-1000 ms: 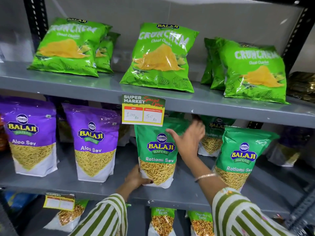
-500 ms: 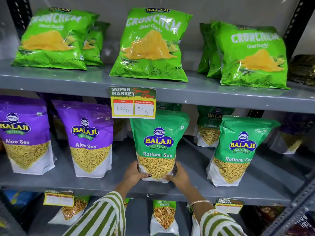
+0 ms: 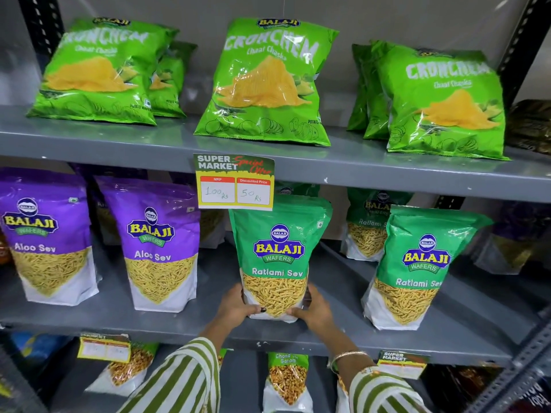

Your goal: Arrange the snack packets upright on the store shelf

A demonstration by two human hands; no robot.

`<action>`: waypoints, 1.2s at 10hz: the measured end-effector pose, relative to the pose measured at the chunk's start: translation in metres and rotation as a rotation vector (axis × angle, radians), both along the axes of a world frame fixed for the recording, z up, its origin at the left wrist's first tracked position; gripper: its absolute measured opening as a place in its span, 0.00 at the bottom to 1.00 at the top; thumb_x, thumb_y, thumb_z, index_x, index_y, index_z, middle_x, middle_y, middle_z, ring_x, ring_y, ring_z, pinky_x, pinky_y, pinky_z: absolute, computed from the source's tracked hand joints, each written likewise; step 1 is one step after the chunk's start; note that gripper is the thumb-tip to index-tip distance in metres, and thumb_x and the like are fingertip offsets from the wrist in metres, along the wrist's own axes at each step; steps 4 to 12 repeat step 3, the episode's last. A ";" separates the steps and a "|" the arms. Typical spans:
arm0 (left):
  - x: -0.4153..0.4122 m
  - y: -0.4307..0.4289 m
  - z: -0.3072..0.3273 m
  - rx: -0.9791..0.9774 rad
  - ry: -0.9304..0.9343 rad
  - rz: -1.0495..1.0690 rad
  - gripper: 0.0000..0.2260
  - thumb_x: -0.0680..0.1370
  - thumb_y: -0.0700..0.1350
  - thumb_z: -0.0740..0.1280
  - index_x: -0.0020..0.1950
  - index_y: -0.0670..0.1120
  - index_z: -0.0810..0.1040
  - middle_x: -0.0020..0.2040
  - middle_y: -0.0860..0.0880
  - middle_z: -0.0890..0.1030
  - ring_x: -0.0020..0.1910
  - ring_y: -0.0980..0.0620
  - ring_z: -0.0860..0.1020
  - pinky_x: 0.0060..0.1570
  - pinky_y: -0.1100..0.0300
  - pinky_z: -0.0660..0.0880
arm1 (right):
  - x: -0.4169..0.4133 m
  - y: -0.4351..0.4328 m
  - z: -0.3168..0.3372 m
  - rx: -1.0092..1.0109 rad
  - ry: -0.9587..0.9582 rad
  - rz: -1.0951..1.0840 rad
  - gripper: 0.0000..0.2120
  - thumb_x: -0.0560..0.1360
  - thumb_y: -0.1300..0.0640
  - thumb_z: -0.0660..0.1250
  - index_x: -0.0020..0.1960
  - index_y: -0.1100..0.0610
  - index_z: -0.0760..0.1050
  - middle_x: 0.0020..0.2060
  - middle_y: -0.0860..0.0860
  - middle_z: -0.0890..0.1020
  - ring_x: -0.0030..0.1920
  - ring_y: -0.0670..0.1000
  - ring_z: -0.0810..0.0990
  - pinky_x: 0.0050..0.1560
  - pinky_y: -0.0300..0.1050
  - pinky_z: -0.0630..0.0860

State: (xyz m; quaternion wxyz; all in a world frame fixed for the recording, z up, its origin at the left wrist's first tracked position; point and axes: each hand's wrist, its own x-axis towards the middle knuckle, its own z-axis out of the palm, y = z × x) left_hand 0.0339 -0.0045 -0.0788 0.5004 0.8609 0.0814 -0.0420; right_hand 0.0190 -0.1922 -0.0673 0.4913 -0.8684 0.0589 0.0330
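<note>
**Inspector:** Your left hand (image 3: 235,308) and right hand (image 3: 316,311) clasp the base of the green Ratlami Sev packet (image 3: 278,257) from either side, thumbs pressed on its front.

**Operator:** Where does it sit?

**Inspector:** Upright at the near edge of the middle shelf (image 3: 179,329), just below the price tag (image 3: 235,181). A second Ratlami packet (image 3: 417,266) stands to its right, apart; two purple Aloo Sev packets (image 3: 158,245) stand to its left. Crunchem bags (image 3: 268,81) lean on the top shelf.
</note>
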 end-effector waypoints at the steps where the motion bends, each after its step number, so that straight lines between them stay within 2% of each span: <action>1: 0.002 0.000 -0.001 0.006 0.014 -0.014 0.27 0.65 0.39 0.77 0.61 0.39 0.72 0.61 0.41 0.78 0.59 0.44 0.77 0.59 0.52 0.75 | 0.000 0.001 0.002 -0.029 0.023 0.025 0.34 0.63 0.59 0.77 0.65 0.61 0.67 0.62 0.59 0.77 0.59 0.54 0.75 0.60 0.45 0.71; 2: -0.003 -0.002 0.004 -0.002 0.041 -0.045 0.32 0.65 0.40 0.76 0.66 0.41 0.67 0.66 0.42 0.75 0.64 0.44 0.73 0.62 0.51 0.72 | -0.003 0.004 0.012 -0.087 -0.025 0.053 0.48 0.56 0.44 0.77 0.69 0.60 0.60 0.68 0.58 0.70 0.69 0.57 0.67 0.68 0.53 0.68; 3: -0.013 -0.001 0.014 0.091 -0.102 0.039 0.42 0.64 0.47 0.77 0.72 0.45 0.59 0.72 0.43 0.67 0.71 0.45 0.66 0.70 0.47 0.65 | -0.009 0.009 0.026 -0.191 -0.191 -0.035 0.54 0.59 0.34 0.69 0.74 0.60 0.52 0.75 0.57 0.59 0.75 0.56 0.55 0.75 0.53 0.57; 12: -0.013 -0.001 0.014 0.091 -0.102 0.039 0.42 0.64 0.47 0.77 0.72 0.45 0.59 0.72 0.43 0.67 0.71 0.45 0.66 0.70 0.47 0.65 | -0.009 0.009 0.026 -0.191 -0.191 -0.035 0.54 0.59 0.34 0.69 0.74 0.60 0.52 0.75 0.57 0.59 0.75 0.56 0.55 0.75 0.53 0.57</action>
